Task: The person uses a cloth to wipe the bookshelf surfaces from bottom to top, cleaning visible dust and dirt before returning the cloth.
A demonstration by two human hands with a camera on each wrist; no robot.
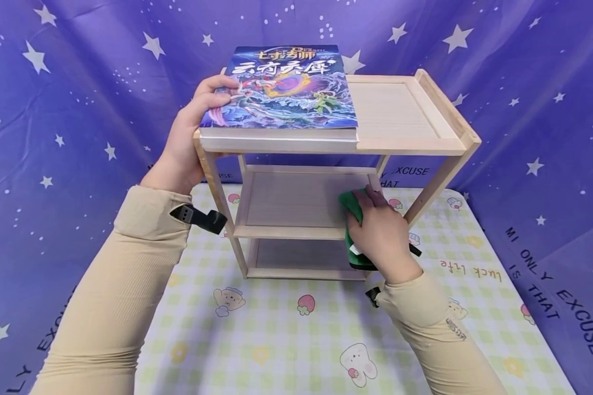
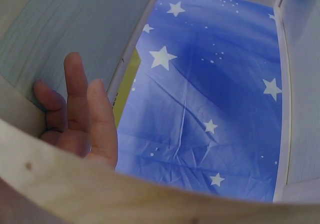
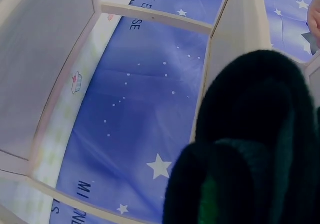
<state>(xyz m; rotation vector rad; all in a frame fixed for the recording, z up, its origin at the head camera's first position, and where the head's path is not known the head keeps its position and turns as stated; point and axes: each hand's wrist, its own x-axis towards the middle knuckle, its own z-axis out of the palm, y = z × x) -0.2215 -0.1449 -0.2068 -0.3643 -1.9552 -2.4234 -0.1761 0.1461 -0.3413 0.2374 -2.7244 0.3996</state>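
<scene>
A thick illustrated book (image 1: 286, 93) lies on the left part of a light wooden shelf rack's (image 1: 410, 144) top. My left hand (image 1: 185, 129) grips the rack's upper left side, two fingers lying on the book's left edge. In the left wrist view, its other fingers (image 2: 102, 119) show beneath the top board. My right hand (image 1: 380, 227) holds a soft, folded green cloth item (image 1: 351, 203) with a dark edge and white label, at the right end of the middle shelf (image 1: 291, 197). Its dark folds fill the right wrist view's lower right; its exact kind is unclear.
Beneath the middle shelf is a lower shelf (image 1: 301, 258). The rack stands on a green-checked tablecloth (image 1: 277, 334). Purple star-printed fabric (image 1: 533, 109) hangs behind and at both sides. A yellow strip (image 2: 129, 84) shows past the board edge in the left wrist view.
</scene>
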